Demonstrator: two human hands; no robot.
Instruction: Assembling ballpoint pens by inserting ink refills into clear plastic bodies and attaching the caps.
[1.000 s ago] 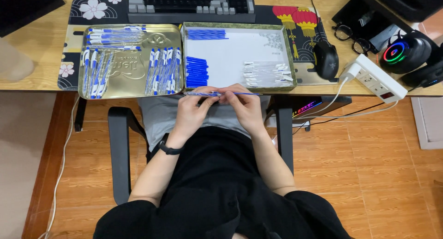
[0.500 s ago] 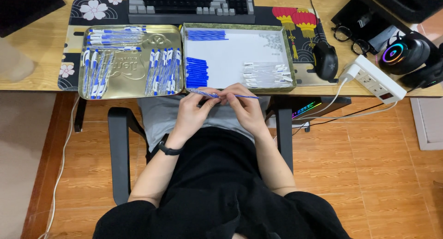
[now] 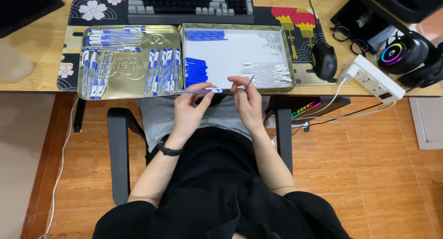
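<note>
The fingers of the left hand (image 3: 188, 110) pinch one pen (image 3: 199, 90), clear-bodied with a blue end, held level just in front of the surface's (image 3: 37, 59) near edge. The fingers of the right hand (image 3: 248, 102) pinch one thin refill (image 3: 249, 82), tilted up and to the right, its tip over the front rim of the right tray (image 3: 290, 59). The two hands are near each other but apart, above the person's lap. A black watch (image 3: 169, 151) sits on the left wrist.

Two shallow metal trays lie side by side on the surface. The right tray holds two groups of blue parts (image 3: 196, 72), one along the back and one at the left, and one heap of clear barrels (image 3: 267, 69); the pieces are too small to count. The left tray (image 3: 129, 89) holds finished pens (image 3: 161, 68) in about four clusters. Beyond them lie one keyboard (image 3: 190, 3), one mouse (image 3: 325, 60), one pair of glasses (image 3: 349, 39), one power strip (image 3: 372, 78) and one headset (image 3: 408, 54)
</note>
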